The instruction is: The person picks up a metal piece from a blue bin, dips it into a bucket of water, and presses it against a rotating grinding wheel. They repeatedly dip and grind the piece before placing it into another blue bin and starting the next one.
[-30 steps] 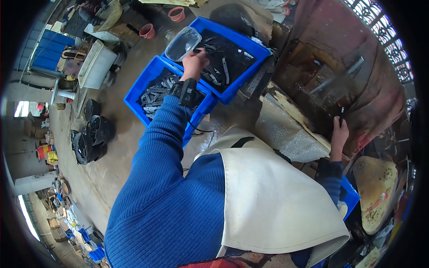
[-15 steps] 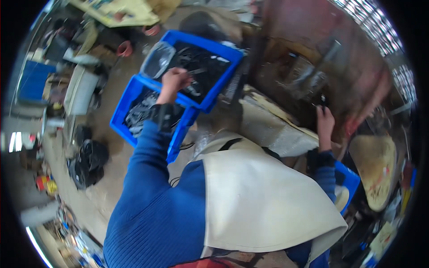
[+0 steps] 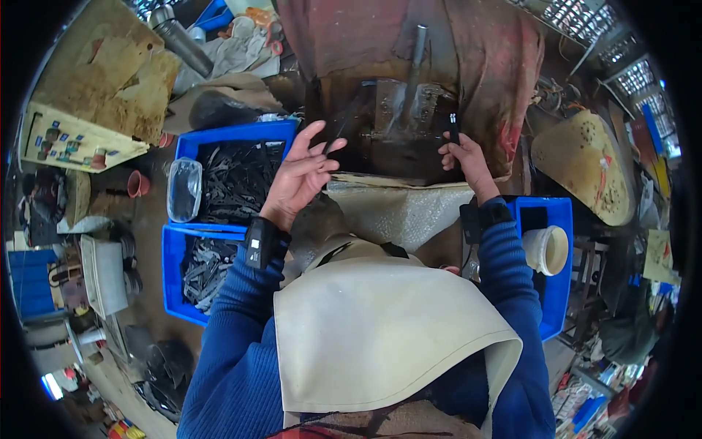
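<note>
My left hand is raised at the left of a wet, dark hollow, palm partly turned up. Its thumb and fingertips pinch a thin dark strip, seen almost edge-on; the other fingers are spread. My right hand, at the hollow's right side, grips a narrow black piece that stands upright from the fingers, with a pale tip. Between the hands, a wet metal block with an upright metal rod stands in the hollow. Beside my left hand, a blue bin holds many dark strips.
A second blue bin with greyer strips adjoins the first, which carries a clear plastic tub. To the right, a blue crate holds a white bucket. Red-brown cloth drapes around the hollow; a pale apron covers my lap.
My left hand has moved from over the strip bin to the hollow's left side. My right hand still grips the black piece. The view has swung right toward the hollow.
</note>
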Motion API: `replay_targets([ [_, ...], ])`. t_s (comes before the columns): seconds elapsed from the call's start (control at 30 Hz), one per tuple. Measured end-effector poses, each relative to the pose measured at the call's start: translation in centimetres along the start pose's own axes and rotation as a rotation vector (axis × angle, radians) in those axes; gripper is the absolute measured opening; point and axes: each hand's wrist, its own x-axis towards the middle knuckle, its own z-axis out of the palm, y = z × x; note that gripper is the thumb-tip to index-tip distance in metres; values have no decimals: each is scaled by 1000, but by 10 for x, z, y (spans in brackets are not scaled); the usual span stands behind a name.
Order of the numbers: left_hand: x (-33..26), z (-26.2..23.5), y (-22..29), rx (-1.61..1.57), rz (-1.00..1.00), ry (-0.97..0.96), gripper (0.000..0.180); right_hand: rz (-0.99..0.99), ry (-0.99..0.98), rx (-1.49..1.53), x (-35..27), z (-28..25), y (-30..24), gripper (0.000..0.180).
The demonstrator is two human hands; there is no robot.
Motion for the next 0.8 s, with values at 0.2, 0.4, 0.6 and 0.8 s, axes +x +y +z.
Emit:
replay_targets([
  [0.2,46,8,-13,313,-128,-36,39,13,40,8,-3,-1,3,21],
  [0.4,95,-33,-52,1360,312,65,22,-3,117,-13,12,0,2,18],
  [0.6,98,-15,-54,1671,581,132,16,-21,176,-28,19,-5,-6,15],
  [0.8,85,-24,-65,1804,494,209,16,7,228,16,6,8,5,8],
])
